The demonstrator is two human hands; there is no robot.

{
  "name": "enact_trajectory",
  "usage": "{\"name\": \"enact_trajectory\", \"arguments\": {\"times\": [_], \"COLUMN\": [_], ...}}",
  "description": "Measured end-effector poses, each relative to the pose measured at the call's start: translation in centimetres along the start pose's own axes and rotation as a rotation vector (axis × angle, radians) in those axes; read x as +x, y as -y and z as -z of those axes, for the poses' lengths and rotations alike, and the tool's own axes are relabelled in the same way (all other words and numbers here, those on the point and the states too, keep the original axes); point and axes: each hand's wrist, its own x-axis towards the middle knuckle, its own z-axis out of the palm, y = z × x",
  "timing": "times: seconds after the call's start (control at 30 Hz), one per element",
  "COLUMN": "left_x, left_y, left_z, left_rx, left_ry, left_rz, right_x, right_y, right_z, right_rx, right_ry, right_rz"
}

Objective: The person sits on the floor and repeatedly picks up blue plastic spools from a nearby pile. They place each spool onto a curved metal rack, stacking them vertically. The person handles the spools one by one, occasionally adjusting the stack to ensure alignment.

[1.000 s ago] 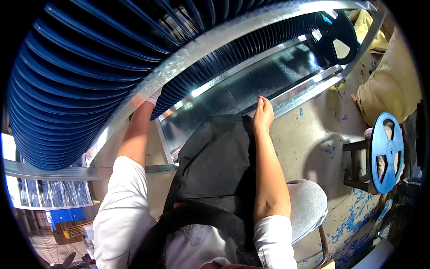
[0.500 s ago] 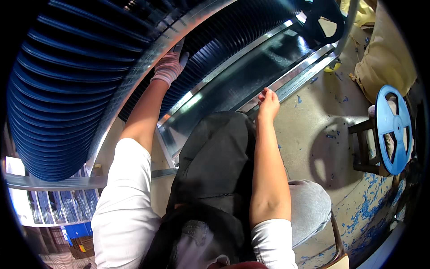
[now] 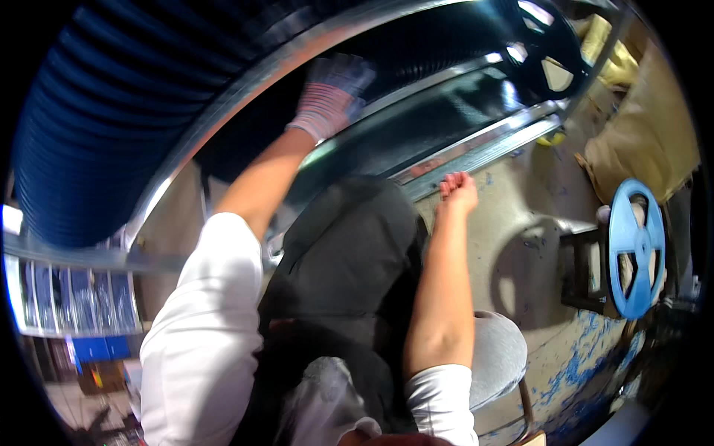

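Observation:
My left hand [image 3: 332, 93] wears a grey and pink striped glove. It reaches over the dark row of ribbed discs [image 3: 424, 56] lying in the metal trough, its fingers stretched out but smeared by motion, with nothing visible in them. Whether the fingertips touch the discs I cannot tell. My bare right hand [image 3: 458, 192] hovers by the outer metal rail [image 3: 476, 154] of the trough, its fingers curled in and no object showing. At the upper left a big curved row of blue ribbed discs [image 3: 97, 141] stands close to my left arm.
A light blue spoked reel [image 3: 637, 249] leans on a dark wooden stool [image 3: 584, 271] at the right. Behind it sits a tan sack [image 3: 651, 123]. Blue scraps [image 3: 576, 364] litter the floor. A curved metal rim [image 3: 216, 119] runs beside my left forearm.
My left hand has moved to the right along the dark discs, away from the metal rim. The right hand stays curled, slightly lower in view. The whole view has shifted a little.

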Motion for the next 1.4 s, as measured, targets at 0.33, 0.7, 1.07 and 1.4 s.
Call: {"name": "enact_trajectory", "arguments": {"times": [0.33,0.7,1.07,1.4], "left_x": [-18.9,-23.3,-23.8,-24.8], "left_y": [-5.9,3.3,9.7,8.3], "left_z": [-5.7,-8.6,-6.3,-5.7], "left_rx": [-0.159,-0.074,-0.152,-0.067], "left_ry": [0.118,-0.213,-0.382,-0.394], "left_rz": [0.215,1.2,1.44,1.369], "right_x": [-0.9,0.0,-0.2,-0.6], "right_y": [1.3,1.7,1.8,2.3], "right_z": [0.1,0.5,0.7,1.3], "right_rx": [-0.12,-0.141,-0.137,-0.104], "right_ry": [-0.008,0.018,0.023,0.022], "right_rz": [-0.026,-0.041,-0.034,-0.019]}}
